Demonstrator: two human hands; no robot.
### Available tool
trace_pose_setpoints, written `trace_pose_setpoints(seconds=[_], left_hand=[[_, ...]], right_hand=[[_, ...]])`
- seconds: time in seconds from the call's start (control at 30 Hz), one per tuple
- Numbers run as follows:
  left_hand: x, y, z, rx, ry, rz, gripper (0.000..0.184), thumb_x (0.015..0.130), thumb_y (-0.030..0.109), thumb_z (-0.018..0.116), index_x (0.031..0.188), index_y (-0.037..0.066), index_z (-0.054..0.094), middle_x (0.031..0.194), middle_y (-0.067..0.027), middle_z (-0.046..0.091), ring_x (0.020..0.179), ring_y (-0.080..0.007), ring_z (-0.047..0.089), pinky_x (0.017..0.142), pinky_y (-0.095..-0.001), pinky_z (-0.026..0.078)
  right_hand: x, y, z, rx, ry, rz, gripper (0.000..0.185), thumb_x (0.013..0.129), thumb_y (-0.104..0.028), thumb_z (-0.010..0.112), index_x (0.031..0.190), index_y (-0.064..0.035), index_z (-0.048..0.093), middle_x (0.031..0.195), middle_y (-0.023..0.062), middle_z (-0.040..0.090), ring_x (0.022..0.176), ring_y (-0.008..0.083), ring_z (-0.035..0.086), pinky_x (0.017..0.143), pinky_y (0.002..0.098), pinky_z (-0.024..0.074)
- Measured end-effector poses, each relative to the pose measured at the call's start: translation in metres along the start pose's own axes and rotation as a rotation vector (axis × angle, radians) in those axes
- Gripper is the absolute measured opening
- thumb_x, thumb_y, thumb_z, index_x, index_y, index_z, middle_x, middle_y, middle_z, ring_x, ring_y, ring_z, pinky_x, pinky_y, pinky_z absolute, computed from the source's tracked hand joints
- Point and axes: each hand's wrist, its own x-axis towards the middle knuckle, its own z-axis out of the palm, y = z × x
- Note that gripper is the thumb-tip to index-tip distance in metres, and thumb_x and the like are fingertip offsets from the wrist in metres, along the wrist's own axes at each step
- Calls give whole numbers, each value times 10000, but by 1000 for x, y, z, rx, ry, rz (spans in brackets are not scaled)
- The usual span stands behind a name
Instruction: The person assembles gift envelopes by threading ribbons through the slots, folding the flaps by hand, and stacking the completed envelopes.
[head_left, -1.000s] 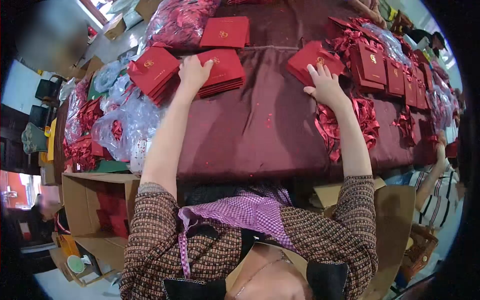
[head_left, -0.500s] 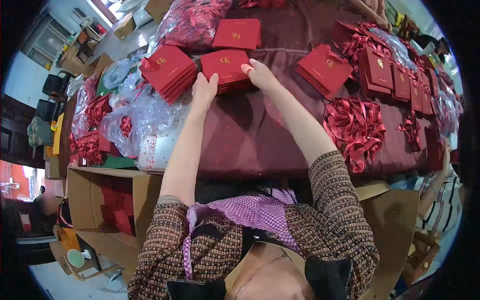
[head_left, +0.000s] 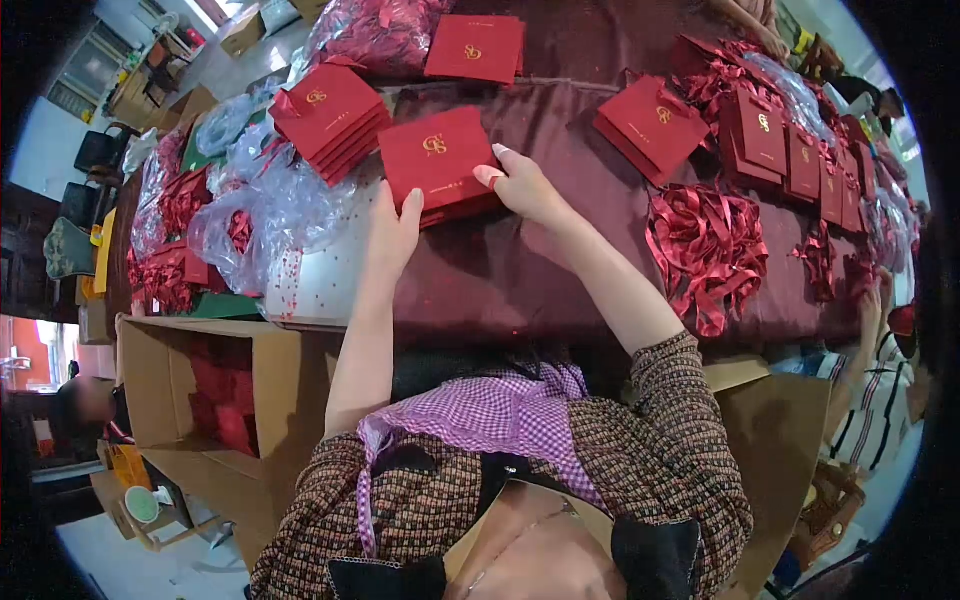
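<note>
Between my two hands is a stack of red bags (head_left: pixel 435 155) with gold print, tilted slightly. My left hand (head_left: pixel 397 225) grips its lower left edge, thumb along the side. On the right side, my right hand (head_left: pixel 520 185) holds the stack with thumb and fingers. To the left lies a fanned red stack (head_left: pixel 330 115), and behind is another flat red stack (head_left: pixel 476 48). A smaller red stack (head_left: pixel 652 127) with ribbon rests to the right, above a heap of loose red ribbons (head_left: pixel 708 250).
Clear plastic bags (head_left: pixel 265 215) lie at left, beside an open cardboard box (head_left: pixel 285 385) holding red items. A filled plastic bag (head_left: pixel 375 35) sits at the back. Rows of red bags (head_left: pixel 755 135) stand at right. A person's arm (head_left: pixel 868 335) shows at far right.
My right hand has left the right stack and come across to the middle one. Both hands now hold that middle stack, which has moved toward me and turned.
</note>
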Motion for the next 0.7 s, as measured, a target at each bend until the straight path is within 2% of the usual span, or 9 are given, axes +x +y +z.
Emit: trace_pose_setpoints(seconds=[0.07,0.13,0.27,0.4,0.47,0.5,0.57,0.63,0.7], left_hand=[[0,11,-2,15,-23,-24,330,911,204,555,1108,-58,527,1058,-266,620,1010,-379,605,845,-432,457],[-1,17,-5,120,47,15,328,912,196,555,1120,-53,507,1087,-272,607,1021,-369,600,834,-420,458],[-8,29,-6,-14,111,93,491,917,168,558,1288,-113,401,1187,-272,568,1081,-338,580,910,-384,449],[-16,40,-7,-141,173,153,604,911,59,525,1411,-106,230,1413,-236,380,1304,-289,398,1088,-352,293],[-23,38,-4,-279,231,178,619,902,3,497,1434,-81,191,1464,-229,301,1378,-285,290,1132,-359,207],[-27,43,-6,-281,195,170,640,898,-28,484,1450,-57,162,1499,-218,235,1411,-284,217,1150,-371,158],[-34,49,-7,-221,158,215,631,906,-30,476,1455,-45,165,1496,-213,247,1406,-285,229,1144,-378,181],[-39,48,-6,-324,93,161,544,945,4,462,1436,-45,232,1451,-197,328,1350,-271,334,1113,-359,258],[-41,22,-4,-239,86,92,424,976,60,459,1373,-56,363,1373,-157,448,1248,-238,462,1069,-337,328]], right_hand=[[-4,-4,5,0,-40,23,603,885,-275,617,1304,110,417,1208,306,561,1171,370,542,966,390,423],[-18,-23,6,10,67,4,566,898,-246,623,1320,74,424,1193,214,607,1123,265,577,962,350,422],[-35,-50,5,206,174,-105,586,877,-133,644,1342,99,372,1273,233,541,1194,255,518,1015,339,386],[-37,-50,14,266,303,-145,591,859,-81,659,1341,105,371,1288,206,524,1205,244,499,1029,340,380],[-39,-59,13,986,284,-52,566,831,-44,663,1309,102,398,1208,179,574,1103,226,549,967,343,429],[-43,-61,8,1016,268,25,500,834,-1,644,1281,91,441,1160,131,590,1050,202,565,948,325,440],[-55,-58,-11,1106,8,61,431,845,17,619,1242,99,474,1135,110,601,1021,182,575,930,302,445],[-70,-47,-24,1079,74,38,340,854,46,584,1190,64,537,1099,76,619,1003,142,573,900,288,460],[-91,-39,-46,739,158,-131,298,857,55,566,1152,20,578,1071,39,632,991,103,567,864,274,475]])
